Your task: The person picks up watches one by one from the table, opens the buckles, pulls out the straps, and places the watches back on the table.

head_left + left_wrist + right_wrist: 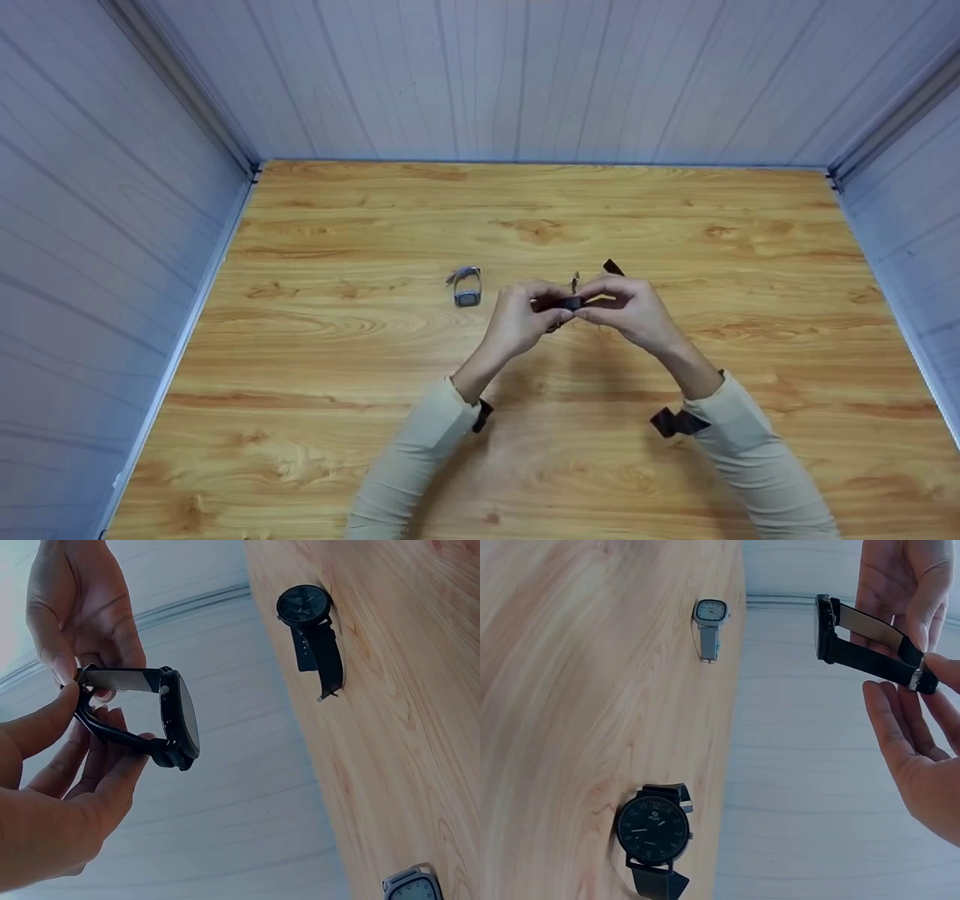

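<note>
Both hands hold a black wristwatch (pixel 178 720) above the table, its strap bent into a loop. My left hand (pixel 521 319) pinches the strap near the metal buckle (pixel 916 678). From the other side, my right hand (pixel 634 311) pinches the same end of the strap. The watch case hangs out away from the fingers, seen edge-on in both wrist views. Fingers partly cover the strap's joined end, so whether it is fastened is unclear. In the head view, the hands hide most of the watch.
A second black watch (pixel 653 831) lies face up on the wooden table (pixel 337 337), mostly behind the right hand in the head view. Left of the hands lies a grey watch (pixel 467 298) with a squarish face. Pale panels (pixel 480 82) wall the table's back and sides.
</note>
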Demonstrator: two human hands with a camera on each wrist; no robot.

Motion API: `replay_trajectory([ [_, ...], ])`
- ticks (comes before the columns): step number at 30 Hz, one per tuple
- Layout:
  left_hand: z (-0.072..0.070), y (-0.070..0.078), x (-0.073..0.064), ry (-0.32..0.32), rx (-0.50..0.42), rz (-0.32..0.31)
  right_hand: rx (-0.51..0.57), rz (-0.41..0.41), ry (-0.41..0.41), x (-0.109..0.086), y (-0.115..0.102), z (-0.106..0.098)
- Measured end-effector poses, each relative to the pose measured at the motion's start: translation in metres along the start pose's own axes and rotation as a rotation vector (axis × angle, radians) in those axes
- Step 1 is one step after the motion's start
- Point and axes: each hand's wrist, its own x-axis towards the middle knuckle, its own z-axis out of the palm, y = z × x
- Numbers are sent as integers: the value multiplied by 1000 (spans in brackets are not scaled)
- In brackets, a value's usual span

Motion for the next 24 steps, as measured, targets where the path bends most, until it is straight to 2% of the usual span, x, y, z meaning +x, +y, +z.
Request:
replay_trajectory([
  [8,-1,0,0,-11,-83,-32,26,19,80,-2,4,1],
  [15,-1,-4,0,-20,-123,-45,114,41,112,-3,6,1],
  [20,-1,-5,-2,-23,-122,-63,132,71,68,-2,5,1],
  [24,-1,-4,-3,-10,-33,-21,37,105,17,-2,0,1],
])
